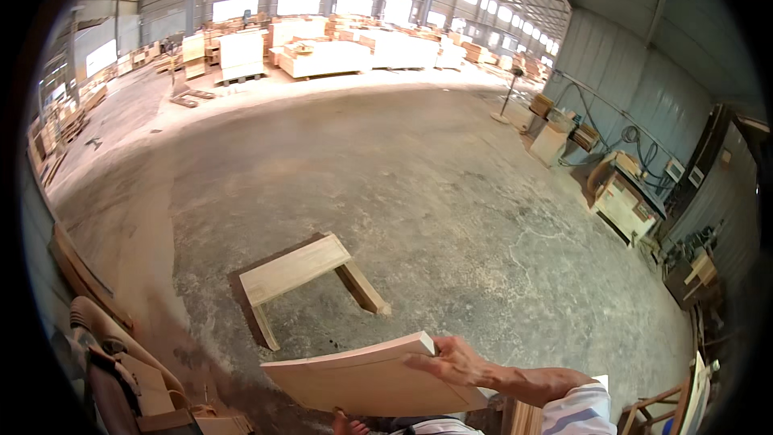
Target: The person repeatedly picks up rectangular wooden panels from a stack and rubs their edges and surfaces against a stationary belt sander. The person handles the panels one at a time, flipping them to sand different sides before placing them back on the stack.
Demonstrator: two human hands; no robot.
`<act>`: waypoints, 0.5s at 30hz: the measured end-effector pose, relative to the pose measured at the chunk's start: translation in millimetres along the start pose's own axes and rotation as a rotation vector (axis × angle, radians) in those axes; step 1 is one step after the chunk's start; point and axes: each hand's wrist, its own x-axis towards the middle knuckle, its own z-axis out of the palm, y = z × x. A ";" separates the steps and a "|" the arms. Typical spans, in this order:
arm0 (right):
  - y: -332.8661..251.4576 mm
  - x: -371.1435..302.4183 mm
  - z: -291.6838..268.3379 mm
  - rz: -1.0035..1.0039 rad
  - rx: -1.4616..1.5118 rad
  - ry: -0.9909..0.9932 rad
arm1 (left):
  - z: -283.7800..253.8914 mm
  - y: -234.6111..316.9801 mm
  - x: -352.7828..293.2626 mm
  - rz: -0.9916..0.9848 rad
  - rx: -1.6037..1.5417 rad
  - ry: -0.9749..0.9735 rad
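A pale wooden board (362, 379) is tilted in front of me near the lower edge of the view. My right hand (452, 361) is closed over its right end, thumb on the near face and fingers behind the edge. At the board's lower edge my left hand (349, 425) shows only in part, its fingers against the wood and the rest cut off by the picture. Beyond the board, on the concrete floor, stands a low wooden bench-like piece (296, 267) with a flat top and board legs.
Stacked wooden panels (330, 56) line the far side of the hall, with a pallet jack (192, 98) nearby. A machine bench (628, 201) with cables stands by the right wall. A ribbed hose (121, 326) and wood pieces lie at the lower left. A wooden frame (656, 407) is at lower right.
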 end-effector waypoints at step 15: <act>51.6 -11.2 -55.2 -0.265 0.540 0.536 | 118.8 198.9 -121.5 0.642 -0.480 -0.166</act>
